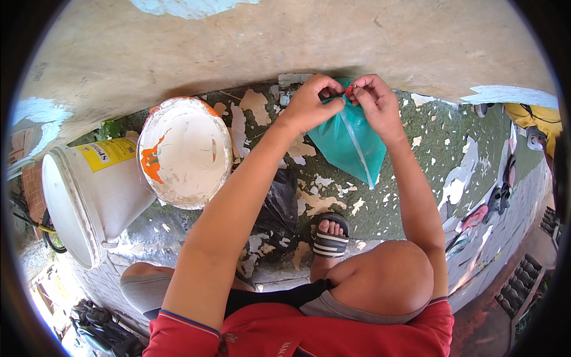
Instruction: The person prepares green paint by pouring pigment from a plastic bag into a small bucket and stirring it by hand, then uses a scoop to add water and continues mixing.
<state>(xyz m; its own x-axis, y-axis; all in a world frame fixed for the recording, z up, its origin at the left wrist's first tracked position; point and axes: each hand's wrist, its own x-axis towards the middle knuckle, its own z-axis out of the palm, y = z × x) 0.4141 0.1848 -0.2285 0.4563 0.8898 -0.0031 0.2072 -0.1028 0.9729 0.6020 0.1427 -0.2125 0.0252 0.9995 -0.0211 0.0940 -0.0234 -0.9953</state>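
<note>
Just in front of the wall, a translucent teal plastic bag with a pale stripe lies tilted on the flaking mossy ground, its gathered top between both hands. My left hand is curled at that top, fingers pinched on it. My right hand pinches a small red piece at the bag's neck; whether it is a tie or something else is too small to tell. Below the bag, toward me, a dark plastic bag lies partly hidden behind my left forearm.
A white bucket and a paint-stained round lid or container stand at left. The wall runs along the far side. Several sandals lie at right beside a yellow item. My sandalled foot is between my forearms.
</note>
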